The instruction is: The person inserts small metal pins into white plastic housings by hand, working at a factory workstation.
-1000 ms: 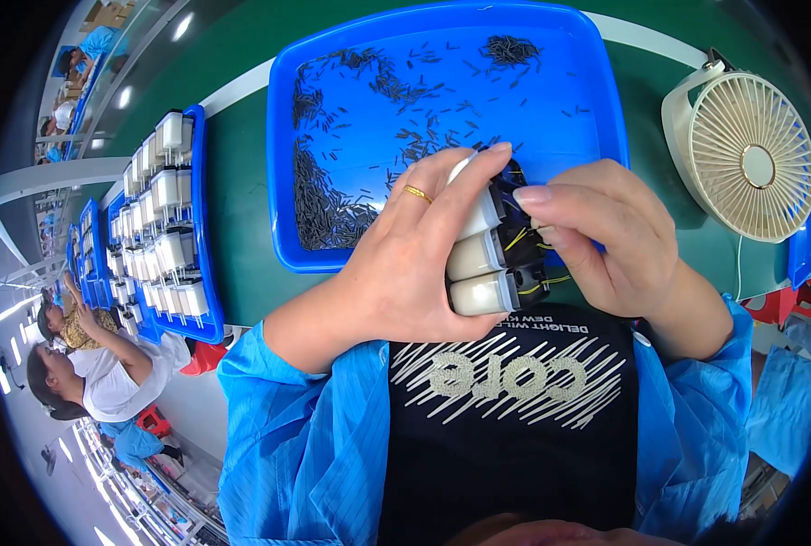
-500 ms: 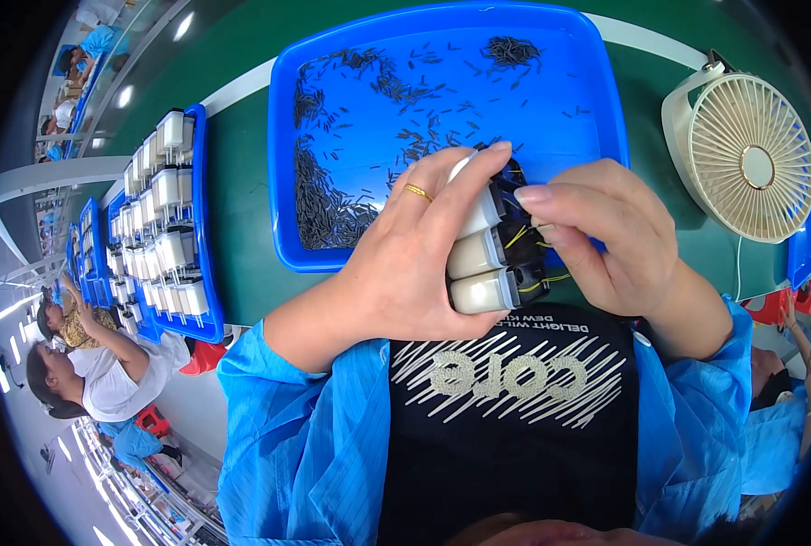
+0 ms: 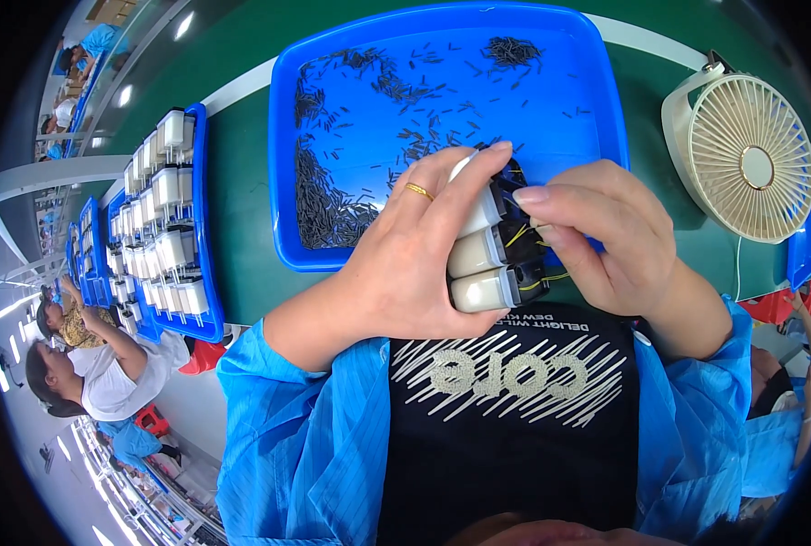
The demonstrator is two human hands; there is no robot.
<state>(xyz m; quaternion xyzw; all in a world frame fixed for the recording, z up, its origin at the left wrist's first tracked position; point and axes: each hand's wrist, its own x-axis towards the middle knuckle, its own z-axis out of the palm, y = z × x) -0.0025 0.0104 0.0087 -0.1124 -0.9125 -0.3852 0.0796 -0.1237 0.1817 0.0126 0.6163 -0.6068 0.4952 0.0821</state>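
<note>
My left hand [image 3: 405,241] is wrapped round several small off-white blocks [image 3: 474,259] with black ends, stacked side by side above my lap. Thin black and yellow wires [image 3: 517,238] come out of those ends on the right. Thumb and forefinger of my right hand [image 3: 617,232] are pinched together at a thin wire; its tip is mostly hidden by the fingers. Just beyond the blocks lies a large blue tray [image 3: 283,182] holding many short black tube pieces [image 3: 328,214], heaped mostly along its left side.
To the left, blue trays [image 3: 207,227] carry rows of similar white blocks [image 3: 171,189]. A cream desk fan [image 3: 742,164] stands on the green table [image 3: 242,182] at the right. Other people sit at the far left, one in a white top [image 3: 114,378]; another is at the right edge.
My hands and the blocks stay almost in place, with only a tiny shift of the right fingers. At the right edge, the other person's arms have moved slightly.
</note>
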